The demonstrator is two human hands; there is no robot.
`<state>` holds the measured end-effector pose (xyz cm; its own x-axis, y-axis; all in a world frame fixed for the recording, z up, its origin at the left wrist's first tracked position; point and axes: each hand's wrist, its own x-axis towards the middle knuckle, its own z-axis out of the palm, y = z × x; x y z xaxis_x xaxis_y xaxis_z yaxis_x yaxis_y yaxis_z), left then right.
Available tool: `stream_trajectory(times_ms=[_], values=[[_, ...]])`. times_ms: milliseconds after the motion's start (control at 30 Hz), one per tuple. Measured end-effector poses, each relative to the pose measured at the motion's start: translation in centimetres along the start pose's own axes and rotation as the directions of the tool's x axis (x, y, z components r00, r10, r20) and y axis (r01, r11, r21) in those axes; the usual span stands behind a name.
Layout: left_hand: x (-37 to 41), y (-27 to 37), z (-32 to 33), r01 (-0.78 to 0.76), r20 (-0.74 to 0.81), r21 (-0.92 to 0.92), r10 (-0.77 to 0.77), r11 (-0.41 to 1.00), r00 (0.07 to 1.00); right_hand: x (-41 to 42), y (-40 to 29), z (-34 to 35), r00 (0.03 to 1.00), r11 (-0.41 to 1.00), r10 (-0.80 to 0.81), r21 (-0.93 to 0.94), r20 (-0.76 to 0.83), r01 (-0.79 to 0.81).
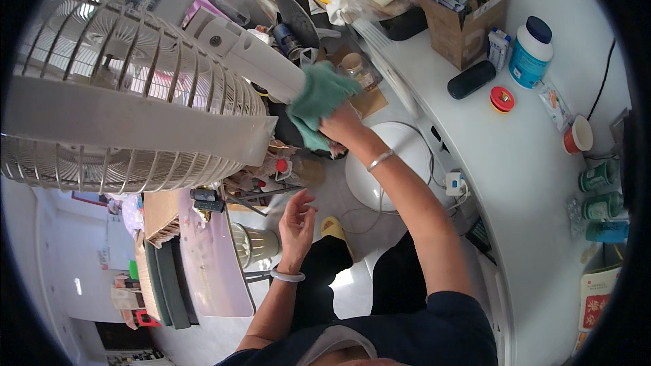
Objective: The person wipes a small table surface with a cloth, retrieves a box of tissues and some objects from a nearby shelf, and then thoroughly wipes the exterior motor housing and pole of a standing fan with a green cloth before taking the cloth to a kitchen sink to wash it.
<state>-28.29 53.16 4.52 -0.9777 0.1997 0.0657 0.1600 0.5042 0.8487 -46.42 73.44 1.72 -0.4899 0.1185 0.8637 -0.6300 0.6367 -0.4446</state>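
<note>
A white standing fan fills the left, its wire guard [168, 56] and pale front band [127, 117] close to the camera. From its head the white fan pole [264, 61] slants down to the green cloth [320, 96]. My right hand [343, 124] grips this cloth against the pole, and the covered stretch of pole is hidden. Below lies the fan's round white base [389, 168] on the floor. My left hand [297, 226] hangs in the air with loosely curled fingers, holding nothing. It is near a plastic bottle with a red cap [300, 170].
Along the right runs a white desk [524, 162] with a cardboard box [463, 30], a blue-and-white tub [531, 56] and a black case [471, 80]. A power adapter [456, 183] and cords lie beside the base. At lower left stand a ribbed bin [254, 244] and a pink-topped table [213, 264].
</note>
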Motion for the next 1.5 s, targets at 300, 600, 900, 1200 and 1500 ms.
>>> stream_trajectory(times_ms=[300,600,900,1200,1500], values=[[5.4,5.0,2.1,-0.255,-0.077,0.042,0.258,0.966,0.963,11.5,-5.5,-2.8,0.998,0.996,0.030,0.080,0.056,-0.035],[7.1,5.5,2.6,-0.267,-0.148,-0.146,0.246,0.953,0.958,10.8,-3.5,-2.0,0.986,0.955,-0.121,0.258,-0.114,0.147],[7.6,5.7,2.6,-0.161,-0.107,-0.229,0.139,0.960,0.984,20.9,-1.7,-1.9,0.931,0.547,-0.210,0.825,0.300,-0.142],[6.9,4.2,2.7,-0.123,-0.113,-0.258,0.096,0.958,0.989,10.7,0.3,-2.8,0.868,0.584,-0.033,0.714,0.496,-0.386],[6.3,2.6,4.9,-0.072,-0.036,-0.250,0.065,0.966,0.997,-3.3,3.9,-2.0,0.960,0.948,0.133,0.252,0.248,-0.197]])
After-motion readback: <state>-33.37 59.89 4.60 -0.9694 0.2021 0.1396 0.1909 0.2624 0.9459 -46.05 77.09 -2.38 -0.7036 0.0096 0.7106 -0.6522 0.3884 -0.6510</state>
